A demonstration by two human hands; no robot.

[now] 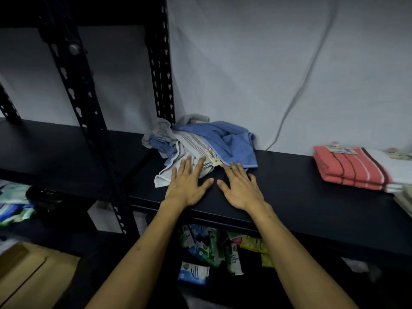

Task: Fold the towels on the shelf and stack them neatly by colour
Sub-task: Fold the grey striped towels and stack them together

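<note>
Black slotted metal upright (75, 90): stands at about 10 o'clock of the view and carries the shelf; nothing hangs on it.
Flat black shelf board (301, 181): the working surface; its bare front strip, near 6 o'clock of the pile, probably serves as the folding spot.
Crumpled pile of blue, grey and white terry towels (200, 143): heaped against the pale backdrop at 12 o'clock from both hands, unsorted and unfolded, so most of the task looks undone.
White striped towel with a paper label (191, 150): lies at the front of the pile, likely the next to be pulled out.
Left hand (189, 184): flat, fingers (186, 162) straight and spread, tips resting on the white towel's edge, holding nothing.
Right hand (242, 188): flat on the board, fingers straight and spread, tips just at the blue hem, gripping nothing.
Folded coral-red striped towel stack (352, 169): at 3 o'clock, well apart from the pile, seemingly the finished colour stack.
</note>
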